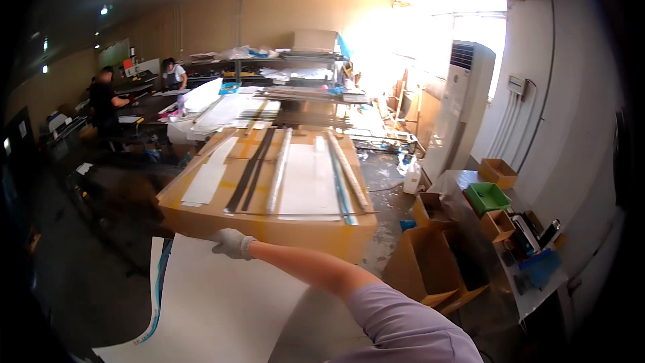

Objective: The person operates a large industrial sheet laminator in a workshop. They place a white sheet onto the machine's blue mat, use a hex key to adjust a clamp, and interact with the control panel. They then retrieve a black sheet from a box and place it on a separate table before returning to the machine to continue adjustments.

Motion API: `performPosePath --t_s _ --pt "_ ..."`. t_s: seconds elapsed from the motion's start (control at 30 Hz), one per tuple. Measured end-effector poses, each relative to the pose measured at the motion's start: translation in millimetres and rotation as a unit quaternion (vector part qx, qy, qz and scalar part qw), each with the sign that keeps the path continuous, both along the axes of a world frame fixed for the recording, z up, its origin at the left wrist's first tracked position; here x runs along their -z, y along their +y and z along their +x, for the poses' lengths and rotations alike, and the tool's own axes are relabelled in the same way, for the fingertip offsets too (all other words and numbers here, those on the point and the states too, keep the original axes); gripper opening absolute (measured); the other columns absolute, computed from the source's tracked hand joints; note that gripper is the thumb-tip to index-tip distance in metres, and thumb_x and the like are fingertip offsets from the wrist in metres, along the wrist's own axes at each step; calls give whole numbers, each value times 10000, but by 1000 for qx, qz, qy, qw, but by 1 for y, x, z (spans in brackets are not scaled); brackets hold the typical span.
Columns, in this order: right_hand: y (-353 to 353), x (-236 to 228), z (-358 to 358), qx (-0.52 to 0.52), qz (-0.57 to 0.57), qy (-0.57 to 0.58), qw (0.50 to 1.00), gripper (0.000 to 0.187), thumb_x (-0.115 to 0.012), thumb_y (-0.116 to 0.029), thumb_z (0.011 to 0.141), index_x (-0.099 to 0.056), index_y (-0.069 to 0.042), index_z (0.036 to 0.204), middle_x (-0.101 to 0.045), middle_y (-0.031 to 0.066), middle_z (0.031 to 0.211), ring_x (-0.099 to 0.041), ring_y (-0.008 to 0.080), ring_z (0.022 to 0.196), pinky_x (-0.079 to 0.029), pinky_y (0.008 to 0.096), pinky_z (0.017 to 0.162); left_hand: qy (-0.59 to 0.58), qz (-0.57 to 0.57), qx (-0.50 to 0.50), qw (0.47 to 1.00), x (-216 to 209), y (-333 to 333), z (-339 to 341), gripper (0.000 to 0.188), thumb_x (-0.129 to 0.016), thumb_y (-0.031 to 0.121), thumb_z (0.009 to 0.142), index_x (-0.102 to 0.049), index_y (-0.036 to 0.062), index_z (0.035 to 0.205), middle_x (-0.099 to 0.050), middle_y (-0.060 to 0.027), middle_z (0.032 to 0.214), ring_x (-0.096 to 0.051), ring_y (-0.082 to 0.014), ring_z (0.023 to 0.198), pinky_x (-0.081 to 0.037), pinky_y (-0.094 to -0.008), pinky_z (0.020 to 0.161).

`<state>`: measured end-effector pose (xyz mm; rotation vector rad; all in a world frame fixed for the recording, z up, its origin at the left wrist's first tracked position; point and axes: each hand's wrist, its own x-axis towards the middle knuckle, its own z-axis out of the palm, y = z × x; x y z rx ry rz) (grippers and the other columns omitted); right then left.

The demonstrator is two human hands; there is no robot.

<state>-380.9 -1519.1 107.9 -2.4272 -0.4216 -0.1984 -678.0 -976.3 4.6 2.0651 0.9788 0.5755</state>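
My right hand point(233, 243), in a grey-white work glove, grips the top edge of a large white sheet point(222, 296). The fingers fold over that edge, partly hidden by the glove's own bulk. The sheet hangs in front of me and bends outward at the lower left. Along its left side runs a blue and white strip point(160, 289); I cannot tell whether it belongs to the same sheet. Just beyond stands a big cardboard box point(269, 228), topped with white panels point(308, 185), black strips point(252, 171) and a wrapped tube point(280, 171). My left hand is out of view.
A side table point(463, 178) at the right bears a green bin point(487, 197) and small boxes. Open cartons point(420, 262) stand beside it. A tall white air conditioner point(460, 104) is farther back. Two people point(107, 101) work at the far left near loaded shelves point(282, 60).
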Motion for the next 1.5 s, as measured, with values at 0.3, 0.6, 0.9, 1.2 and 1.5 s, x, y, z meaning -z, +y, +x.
performPosePath --t_s 0.3,0.6,0.9,1.2,1.5 --pt "220 0 260 11 -52 -50 997 337 -722 -288 861 -648 -13 1041 -672 198 927 -615 365 855 -482 443 782 67 110 -102 986 69 194 267 305 -654 358 863 -687 145 1079 -672 -163 1020 -653 -341 917 -527 -445 790" --pt "515 11 487 -186 142 44 971 256 -643 -35 853 -654 76 1083 -720 111 939 -621 125 851 -494 301 793 194 188 -230 935 65 375 482 317 -627 412 879 -713 112 824 -685 -117 841 -680 -306 805 -539 -437 708" --pt "833 36 719 -322 117 25 939 326 -629 -7 821 -617 95 1130 -693 196 1028 -643 243 957 -475 344 876 158 110 -368 910 29 580 580 232 -644 302 845 -722 94 911 -698 -127 900 -671 -327 874 -514 -452 802" --pt "1234 21 796 -466 31 157 870 452 -641 -21 845 -526 134 1253 -586 277 1272 -538 323 1231 -362 344 1068 170 81 -524 831 45 818 586 195 -631 271 839 -735 115 891 -704 -121 925 -668 -318 891 -505 -432 783" --pt "1571 2 850 -514 159 190 821 423 -622 0 865 -541 88 1271 -615 137 1213 -567 234 1111 -404 335 1003 133 47 -605 783 42 1079 534 215 -669 267 827 -743 121 968 -708 -137 943 -669 -346 887 -520 -462 795"
